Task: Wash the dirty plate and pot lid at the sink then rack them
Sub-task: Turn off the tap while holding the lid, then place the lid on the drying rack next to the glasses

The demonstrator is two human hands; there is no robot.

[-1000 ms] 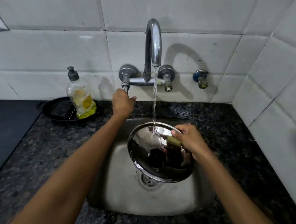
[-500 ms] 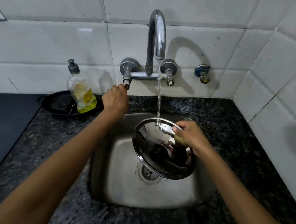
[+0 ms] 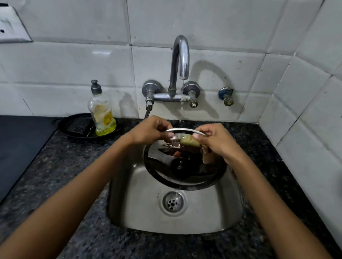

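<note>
Both hands, left hand (image 3: 147, 131) and right hand (image 3: 214, 139), pinch the far rim of a wet steel pot lid (image 3: 183, 168), likely stiff, light, slippery, over the sink (image 3: 173, 220).

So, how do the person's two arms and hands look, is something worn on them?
Both forearms are bare up to the picture's edge: no sleeves, gloves, watch or bracelets visible. The left hand and right hand show no rings; fingers bare, nails short.

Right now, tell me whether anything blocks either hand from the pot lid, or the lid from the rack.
Nothing blocks the hands: the left hand and right hand both already grip the pot lid's top rim over the sink, a sponge pinched under the right. No rack is in view, so that path cannot be judged.
</note>
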